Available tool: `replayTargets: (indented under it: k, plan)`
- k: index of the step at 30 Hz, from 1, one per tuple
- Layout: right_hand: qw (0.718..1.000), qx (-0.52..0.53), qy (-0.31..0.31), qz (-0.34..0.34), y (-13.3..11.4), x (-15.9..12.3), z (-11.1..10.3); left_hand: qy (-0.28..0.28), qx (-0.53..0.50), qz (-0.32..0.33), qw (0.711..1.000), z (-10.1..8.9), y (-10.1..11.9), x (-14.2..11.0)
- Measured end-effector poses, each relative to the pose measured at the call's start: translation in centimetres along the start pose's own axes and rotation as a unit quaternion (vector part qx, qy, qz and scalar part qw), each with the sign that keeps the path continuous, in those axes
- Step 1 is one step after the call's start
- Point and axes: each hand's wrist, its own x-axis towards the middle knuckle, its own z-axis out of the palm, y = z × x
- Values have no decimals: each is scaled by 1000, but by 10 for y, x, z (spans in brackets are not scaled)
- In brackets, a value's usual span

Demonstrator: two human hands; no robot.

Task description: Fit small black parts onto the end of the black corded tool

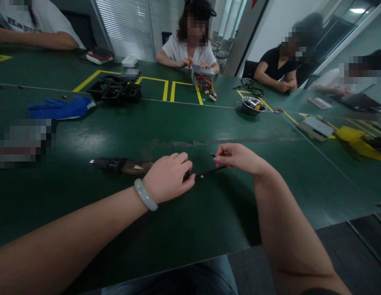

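Observation:
A long, black-and-brown cylindrical tool [119,165] with a shiny metal tip lies on the green table, its tip toward the left. My left hand [168,176], a pale bangle at its wrist, is closed over the tool's rear end, which the fingers mostly hide. From there a thin black cord [210,171] runs right, with a small light spot on it near my left fingertips. My right hand [235,157] pinches this cord between thumb and fingers, just above the table. A short cord end with a bright tip sticks out left of the right fingers.
Left on the table are a blue glove [60,108] and black trays [113,91]. Farther back stand a metal box with coloured wires [204,78] and a metal bowl [253,105] of small parts. A yellow item [359,141] lies at right. Several people sit across the table.

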Motion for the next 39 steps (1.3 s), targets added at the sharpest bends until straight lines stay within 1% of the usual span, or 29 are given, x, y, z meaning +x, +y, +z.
replayTargets:
  k: [2, 4, 5, 7, 9, 11, 15, 17, 22, 25, 27, 30, 35, 39]
  plan:
    - [996, -4, -91, 20, -7, -10, 1, -10, 0, 9, 1000, 0, -3, 1]
    - [984, -30, -172, 47, -12, -14, 4, -24, -10, 21, 999, -1, -7, 2]
    - [978, -43, -197, 60, -13, -14, 7, -32, -18, 25, 999, -1, -8, 3]
    - [971, -58, -218, 79, -14, -12, 12, -48, -35, 26, 998, -3, -10, 3]
    - [972, -61, -209, 90, -13, -9, 16, -60, -47, 21, 997, -4, -11, 4]
    - [978, -68, -174, 98, -11, -5, 18, -58, -50, 14, 997, -4, -10, 4]
    - [983, -106, -76, 127, -7, -1, 21, -8, -2, 10, 1000, -1, -10, 6]
    - [983, -123, -58, 126, -10, -1, 23, 10, 28, 21, 999, 1, -11, 8]
    - [982, -146, -105, 52, -24, -7, 28, 32, 60, 37, 997, 5, -13, 10]
    - [980, -174, -91, 27, -27, -6, 31, 41, 72, 41, 996, 4, -10, 9]
    - [979, -189, -74, 35, -26, -3, 34, 41, 77, 43, 995, 3, -7, 7]
    - [977, -191, -66, 63, -23, 2, 37, 45, 62, 23, 997, 0, -2, 4]
    - [978, -173, -80, 79, -19, 7, 37, 66, 39, -26, 997, -2, -4, 1]
    - [976, -160, -100, 106, -18, 12, 38, 59, -6, -29, 998, 1, -10, 3]
